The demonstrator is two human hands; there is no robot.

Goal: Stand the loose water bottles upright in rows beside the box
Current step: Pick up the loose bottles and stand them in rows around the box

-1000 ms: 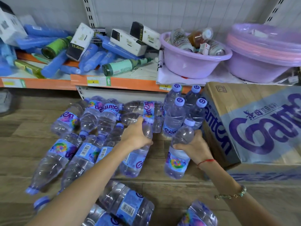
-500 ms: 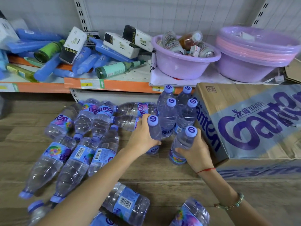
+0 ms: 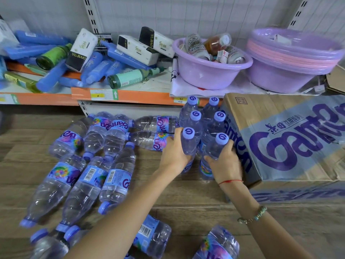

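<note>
Clear water bottles with purple caps and labels lie loose on the wooden floor (image 3: 186, 199). My left hand (image 3: 172, 152) grips one upright bottle (image 3: 188, 144) by its shoulder. My right hand (image 3: 224, 161) grips a second upright bottle (image 3: 218, 149) right beside the cardboard box (image 3: 280, 146). Behind these two stand several upright bottles (image 3: 203, 116) in two rows along the box's left side. Several loose bottles (image 3: 89, 176) lie on their sides to the left, and more lie near my forearms at the bottom edge.
A low shelf (image 3: 130, 94) with an orange front edge runs behind the bottles, piled with blue tubes, boxes and green bottles. A purple basin (image 3: 211, 73) of cans and a stack of basins (image 3: 291, 58) sit on it at right.
Both hands carried their bottles back toward the standing rows. The left bottle, tilted a second ago, is now upright, and both bottles now stand close behind the rows by the box.
</note>
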